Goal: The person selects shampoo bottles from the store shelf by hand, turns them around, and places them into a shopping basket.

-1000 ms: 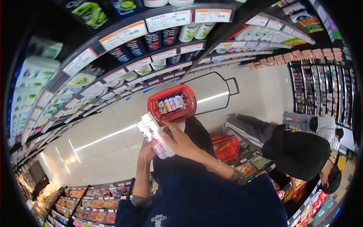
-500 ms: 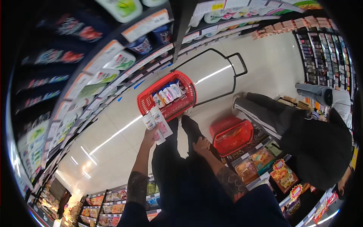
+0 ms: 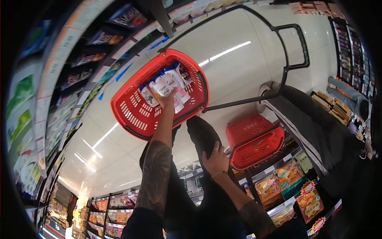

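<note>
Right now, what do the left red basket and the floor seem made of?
Left red basket: probably moulded plastic with a satin sheen, given its evenly slotted walls. Floor: polished tile, perhaps ceramic or stone, showing thin joints and mirror-like streaks.

Worn on the head, the single camera looks forward and down.

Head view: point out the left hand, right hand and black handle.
Left hand [image 3: 168, 98]: head view, back of the hand.
Right hand [image 3: 217, 161]: head view, back of the hand.
Black handle [image 3: 304, 47]: head view, outer bar.
</note>
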The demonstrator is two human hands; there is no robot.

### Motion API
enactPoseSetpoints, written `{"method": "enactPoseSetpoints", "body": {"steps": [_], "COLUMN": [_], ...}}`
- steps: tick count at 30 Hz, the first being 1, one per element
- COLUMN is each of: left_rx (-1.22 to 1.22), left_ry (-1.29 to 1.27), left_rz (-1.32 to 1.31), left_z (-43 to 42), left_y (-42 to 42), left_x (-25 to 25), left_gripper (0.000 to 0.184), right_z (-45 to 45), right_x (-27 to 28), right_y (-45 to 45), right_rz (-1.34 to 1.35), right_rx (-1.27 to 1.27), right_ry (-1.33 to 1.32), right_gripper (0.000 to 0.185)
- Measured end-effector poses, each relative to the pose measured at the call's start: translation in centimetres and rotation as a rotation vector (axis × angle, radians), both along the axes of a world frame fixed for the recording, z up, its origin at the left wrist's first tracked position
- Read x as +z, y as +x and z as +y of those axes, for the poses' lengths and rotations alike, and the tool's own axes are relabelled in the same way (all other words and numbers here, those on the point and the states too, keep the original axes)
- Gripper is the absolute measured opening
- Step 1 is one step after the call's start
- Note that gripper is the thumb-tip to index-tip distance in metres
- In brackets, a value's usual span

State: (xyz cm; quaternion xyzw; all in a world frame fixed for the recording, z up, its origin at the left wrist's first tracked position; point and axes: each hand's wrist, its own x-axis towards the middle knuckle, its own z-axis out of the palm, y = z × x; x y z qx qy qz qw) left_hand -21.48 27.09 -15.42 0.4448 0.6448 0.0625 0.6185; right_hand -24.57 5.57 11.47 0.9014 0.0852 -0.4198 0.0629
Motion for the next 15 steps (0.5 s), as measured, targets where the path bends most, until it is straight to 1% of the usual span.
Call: {"method": "enactPoseSetpoints", "body": {"steps": [1,3,5,7,8,11,12,13,15], "left_rx": [-0.050,-0.043,-0.084,-0.131,-0.127,-0.102,-0.161,-0.163,-0.199], "left_ry": [0.082,0.086,0.120,0.070,0.070,-0.121,0.049,0.057,-0.004], "left_rz": [0.104,0.142,0.313,0.118,0.120,-0.022,0.134,0.134,0.155], "left_z": [-0.2,-1.1,-1.5,-1.1,-1.0,-0.6,-1.1,-0.9,-1.0], "left_y": [0.7,1.5,2.0,3.1,3.1,2.9,1.2,0.8,-0.2], "left_x": [-1.6,-3.5,-5.9,-5.7,-5.6,-5.6,-10.1,-9.2,-5.4], "left_gripper": [0.070,0.069,0.068,0.075,0.075,0.088,0.082,0.082,0.076], "right_z": [-0.2,-0.5,-0.8,-0.8,-0.8,-0.9,-1.0,-0.9,-0.8], "right_x": [-0.2,-0.3,-0.3,-0.4,-0.5,-0.5,-0.5,-0.4,-0.2], "right_y": [0.1,0.2,0.4,0.5,0.4,0.2,0.1,-0.2,-0.6], "right_rz": [0.010,-0.026,-0.025,-0.055,-0.053,-0.078,-0.066,-0.055,-0.035], "right_rx": [0.002,-0.014,-0.008,0.018,0.021,0.037,0.033,0.026,0.005], "right_ry": [-0.013,0.008,0.015,0.029,0.030,0.039,0.037,0.038,0.025], "right_gripper": [0.070,0.068,0.066,0.066,0.066,0.065,0.065,0.065,0.065]}}
